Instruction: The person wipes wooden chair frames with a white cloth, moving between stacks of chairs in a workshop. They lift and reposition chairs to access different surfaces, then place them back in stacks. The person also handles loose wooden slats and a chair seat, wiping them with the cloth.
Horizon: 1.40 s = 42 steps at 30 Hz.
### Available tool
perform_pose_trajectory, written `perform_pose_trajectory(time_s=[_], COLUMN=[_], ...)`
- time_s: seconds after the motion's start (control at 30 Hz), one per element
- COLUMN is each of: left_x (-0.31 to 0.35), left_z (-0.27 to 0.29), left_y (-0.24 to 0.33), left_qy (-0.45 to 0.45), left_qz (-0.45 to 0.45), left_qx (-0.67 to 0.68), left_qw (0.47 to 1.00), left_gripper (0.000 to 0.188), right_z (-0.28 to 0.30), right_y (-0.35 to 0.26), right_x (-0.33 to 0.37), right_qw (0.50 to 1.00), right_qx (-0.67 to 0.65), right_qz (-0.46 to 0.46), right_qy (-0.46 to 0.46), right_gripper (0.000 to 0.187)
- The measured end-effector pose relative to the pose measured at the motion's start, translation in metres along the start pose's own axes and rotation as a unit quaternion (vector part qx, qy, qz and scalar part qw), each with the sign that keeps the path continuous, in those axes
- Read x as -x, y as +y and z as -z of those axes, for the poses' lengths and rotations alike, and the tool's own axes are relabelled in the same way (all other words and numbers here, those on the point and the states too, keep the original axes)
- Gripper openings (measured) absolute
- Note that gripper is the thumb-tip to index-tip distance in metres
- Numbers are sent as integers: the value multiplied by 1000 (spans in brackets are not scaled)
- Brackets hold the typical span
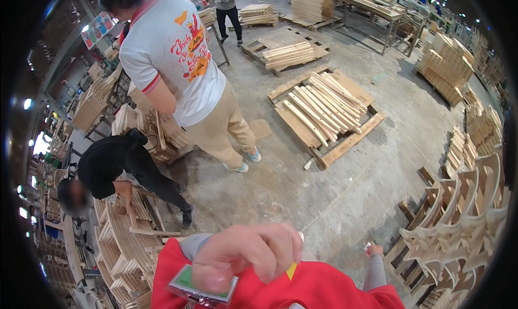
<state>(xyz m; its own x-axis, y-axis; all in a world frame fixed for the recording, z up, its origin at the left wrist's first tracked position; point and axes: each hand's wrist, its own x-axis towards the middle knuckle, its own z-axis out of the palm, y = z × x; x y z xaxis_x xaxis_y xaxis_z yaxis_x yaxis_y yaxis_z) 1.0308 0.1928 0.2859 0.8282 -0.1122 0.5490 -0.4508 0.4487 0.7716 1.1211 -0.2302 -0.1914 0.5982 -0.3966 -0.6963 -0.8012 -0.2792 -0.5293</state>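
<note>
Wearing a red top (340, 282), a person holds the left hand (251, 252) up before the chest, fingers curled inward; whether they close on anything cannot be told. Behind that hand, partly covered by it, a badge (183, 276) with a green insert lies against the top. The right hand (375, 249) hangs out to the side, a small whitish thing (368, 245) at its fingers, their grip too small to read. Ahead, wooden strips (324, 107) rest on a pallet (353, 145) on the concrete floor (302, 196). At left, a co-worker in black (121, 158) bends over stacked wooden parts (121, 244).
</note>
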Motion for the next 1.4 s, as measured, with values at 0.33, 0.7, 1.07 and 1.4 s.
perform_pose_trajectory(time_s=[0.33,0.7,1.07,1.4], left_x=[-143,-255,-407,-427], left_z=[19,238,586,643], left_y=[-59,-44,-79,-77], left_qy=[-205,70,315,353], left_qz=[-175,-123,64,63], left_qx=[351,208,105,100], left_qw=[896,968,941,928], left_gripper=[66,64,12,58], right_z=[-99,-161,-251,-218], right_y=[9,-195,-427,-464], right_x=[-3,-62,-87,-182], right_qw=[983,974,964,994], right_qx=[-123,-220,-240,-99], right_qz=[-59,-33,73,-26], right_qy=[-127,-37,-94,-26], right_gripper=[7,5,12,7])
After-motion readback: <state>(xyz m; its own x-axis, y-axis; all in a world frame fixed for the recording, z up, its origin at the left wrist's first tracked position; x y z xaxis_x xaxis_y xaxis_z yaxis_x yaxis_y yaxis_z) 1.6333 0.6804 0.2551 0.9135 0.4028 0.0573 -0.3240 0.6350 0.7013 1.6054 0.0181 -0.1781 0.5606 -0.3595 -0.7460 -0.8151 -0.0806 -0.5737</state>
